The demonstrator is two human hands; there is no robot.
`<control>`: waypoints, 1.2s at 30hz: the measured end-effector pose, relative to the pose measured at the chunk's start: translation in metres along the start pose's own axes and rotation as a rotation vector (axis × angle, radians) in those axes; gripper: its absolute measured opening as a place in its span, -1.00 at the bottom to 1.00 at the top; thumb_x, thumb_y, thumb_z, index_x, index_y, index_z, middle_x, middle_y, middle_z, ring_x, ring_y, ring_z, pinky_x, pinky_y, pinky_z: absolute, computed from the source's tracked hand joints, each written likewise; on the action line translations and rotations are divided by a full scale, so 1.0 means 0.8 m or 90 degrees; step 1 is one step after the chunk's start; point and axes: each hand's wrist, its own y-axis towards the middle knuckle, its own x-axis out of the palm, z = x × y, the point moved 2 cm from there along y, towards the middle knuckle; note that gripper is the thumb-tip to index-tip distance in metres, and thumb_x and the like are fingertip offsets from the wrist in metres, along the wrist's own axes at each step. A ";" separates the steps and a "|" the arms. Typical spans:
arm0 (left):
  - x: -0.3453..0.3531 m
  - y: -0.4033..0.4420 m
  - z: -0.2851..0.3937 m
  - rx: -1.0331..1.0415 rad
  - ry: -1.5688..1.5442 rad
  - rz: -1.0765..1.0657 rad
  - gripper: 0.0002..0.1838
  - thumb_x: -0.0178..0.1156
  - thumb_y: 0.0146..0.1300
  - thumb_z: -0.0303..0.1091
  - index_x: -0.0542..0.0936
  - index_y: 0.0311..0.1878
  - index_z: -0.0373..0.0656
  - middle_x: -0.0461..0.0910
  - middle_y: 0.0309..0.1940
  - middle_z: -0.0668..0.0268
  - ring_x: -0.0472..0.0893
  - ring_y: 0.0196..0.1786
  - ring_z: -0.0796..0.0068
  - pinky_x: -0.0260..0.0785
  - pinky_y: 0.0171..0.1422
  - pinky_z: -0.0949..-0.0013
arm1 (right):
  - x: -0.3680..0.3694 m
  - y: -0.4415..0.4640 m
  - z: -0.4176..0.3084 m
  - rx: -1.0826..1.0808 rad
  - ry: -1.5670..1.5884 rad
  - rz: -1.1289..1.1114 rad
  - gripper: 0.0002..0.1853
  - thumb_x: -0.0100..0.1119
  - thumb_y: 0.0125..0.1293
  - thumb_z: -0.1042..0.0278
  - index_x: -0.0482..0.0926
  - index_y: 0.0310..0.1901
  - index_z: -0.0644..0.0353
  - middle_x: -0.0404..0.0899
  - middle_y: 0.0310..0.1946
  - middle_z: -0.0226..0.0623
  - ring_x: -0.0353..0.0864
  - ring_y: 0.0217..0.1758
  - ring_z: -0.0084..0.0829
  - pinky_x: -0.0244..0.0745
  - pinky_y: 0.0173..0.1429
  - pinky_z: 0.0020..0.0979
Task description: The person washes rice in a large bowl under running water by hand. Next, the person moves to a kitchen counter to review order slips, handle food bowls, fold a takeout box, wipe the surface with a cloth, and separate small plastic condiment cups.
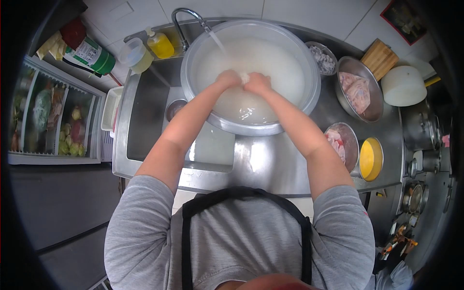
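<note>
A large metal basin [313, 92] full of cloudy white water [270, 58] stands at the sink. My left hand [228, 79] and my right hand [257, 83] meet over its middle, at the water's surface. Both are closed, with fingers curled around a small white clump [244, 77] that shows between them. It looks like wet rice, but its grain is too small to make out. From the curved faucet [189, 18], water runs into the basin just behind my left hand.
Right of the basin stand a metal bowl [379, 104] with raw meat, a smaller meat bowl [354, 159] and a bowl of yellow liquid [371, 159]. A cutting board [380, 58] leans behind. A yellow soap bottle [161, 44] and a plastic tub [135, 55] stand at the back left.
</note>
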 end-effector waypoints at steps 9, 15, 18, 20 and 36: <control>0.000 -0.045 0.023 -0.053 0.195 -0.007 -0.16 0.17 -0.10 -0.13 0.09 0.31 -0.04 -0.07 0.35 0.09 -0.01 0.37 0.06 -0.01 0.33 -0.02 | -0.022 -0.048 -0.016 -0.089 -0.155 -0.067 -0.21 0.21 -0.13 0.12 0.20 0.23 0.06 -0.06 0.33 -0.17 0.17 0.27 -0.04 0.12 0.24 -0.05; 0.085 0.064 -0.057 -0.040 0.306 -0.258 -0.39 0.27 -0.12 -0.24 0.42 0.12 -0.05 0.26 0.22 0.13 0.27 0.25 0.12 0.17 0.22 -0.01 | 0.054 0.021 0.034 -0.115 -0.296 -0.255 -0.59 0.07 -0.01 0.23 0.54 -0.09 0.20 0.44 0.00 -0.06 0.44 0.07 -0.15 0.32 0.13 -0.28; 0.054 0.024 -0.038 -0.035 0.310 -0.198 -0.58 0.22 -0.09 -0.34 0.56 -0.05 -0.10 0.44 0.05 0.10 0.43 0.12 0.14 0.27 0.16 0.08 | 0.069 0.032 0.051 -0.087 -0.362 -0.256 -0.66 0.01 0.01 0.30 0.59 -0.16 0.17 0.51 -0.08 -0.08 0.50 0.00 -0.17 0.36 0.08 -0.27; 0.042 0.009 -0.031 -0.060 0.334 -0.168 -0.62 0.19 -0.09 -0.39 0.58 -0.10 -0.10 0.46 0.03 0.10 0.47 0.08 0.18 0.33 0.09 0.14 | 0.066 0.029 0.053 -0.063 -0.371 -0.248 -0.66 0.00 0.01 0.32 0.58 -0.15 0.17 0.50 -0.06 -0.09 0.50 -0.02 -0.16 0.37 0.07 -0.26; -0.069 0.088 -0.090 -0.167 -0.985 0.155 -0.93 0.10 0.14 -0.45 0.52 -0.30 -0.17 0.51 -0.42 0.31 0.54 -0.35 0.47 0.47 -0.32 0.42 | -0.028 0.011 0.037 -0.073 0.188 0.260 -0.79 0.18 0.06 0.20 0.58 -0.42 0.19 0.60 -0.48 -0.21 0.59 -0.34 -0.32 0.44 -0.21 -0.38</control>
